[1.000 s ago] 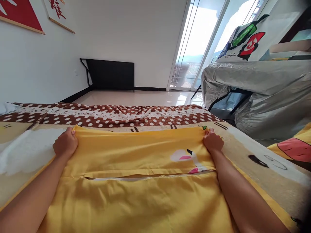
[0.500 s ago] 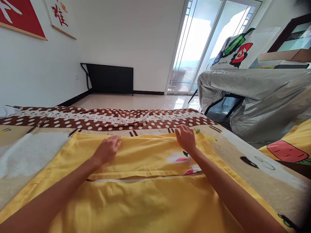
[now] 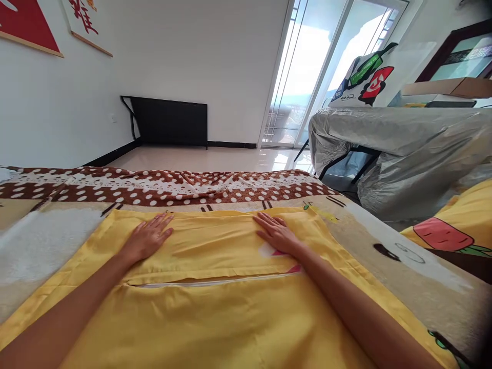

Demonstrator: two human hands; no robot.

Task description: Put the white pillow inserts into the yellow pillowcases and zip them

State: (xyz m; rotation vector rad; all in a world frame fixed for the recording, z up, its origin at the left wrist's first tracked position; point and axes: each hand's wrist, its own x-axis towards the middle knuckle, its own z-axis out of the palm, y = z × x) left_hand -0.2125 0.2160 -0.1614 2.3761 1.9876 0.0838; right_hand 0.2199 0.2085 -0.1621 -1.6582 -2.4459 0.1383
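1. While your left hand (image 3: 148, 240) lies palm down on the far left part of the yellow fabric cover (image 3: 184, 323), it is flattened wide and grips nothing.
2. Your right hand (image 3: 277, 234) rests likewise on the far right part, flat and well apart from the left, with nothing held.
3. Between your forearms, nearer you than both hands, a long slit (image 3: 215, 282) runs across the cover, showing a white strip; beside your right wrist, a pink-and-white print (image 3: 267, 250) is partly hidden.
4. Beneath you have the cover spread over a beige-and-white blanket (image 3: 384, 277), its far band brown with white dots.
5. To your right is a yellow cloth item (image 3: 474, 205) printed with a red fruit.
6. Beyond, silver sheeting (image 3: 423, 136) carries a printed bag (image 3: 357, 84) and a brown box (image 3: 448, 87).
7. Ahead of you, a black panel (image 3: 169, 123) stands near the wall (image 3: 230, 66), left of a glass door (image 3: 300, 66).
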